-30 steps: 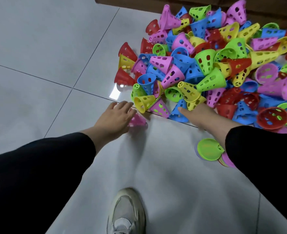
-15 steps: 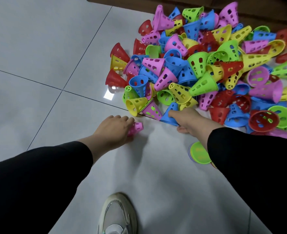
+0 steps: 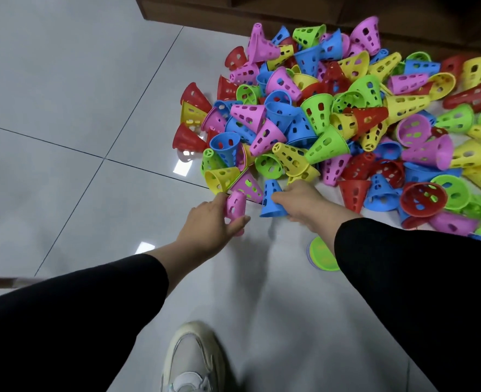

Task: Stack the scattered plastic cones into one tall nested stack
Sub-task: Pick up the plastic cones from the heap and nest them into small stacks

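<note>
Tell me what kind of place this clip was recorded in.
Likely an indoor room, perhaps a home or playroom: glossy pale floor tiles with grout lines, dark wooden furniture along the far edge, and a heap of perforated plastic cones that the person is sorting on the floor.

A glossy pale grey tiled floor (image 3: 64,114) with thin dark grout lines carries everything. A heap of perforated plastic cones (image 3: 332,117) in pink, blue, green, yellow and red spreads just beyond the fingertips, reaching back to a brown wooden base (image 3: 205,12). Behind the right fingers, under the forearm, lies a flat green disc (image 3: 320,254) on the tiles. Well behind both sets of fingers, a white sneaker (image 3: 191,360) stands on the floor.
</note>
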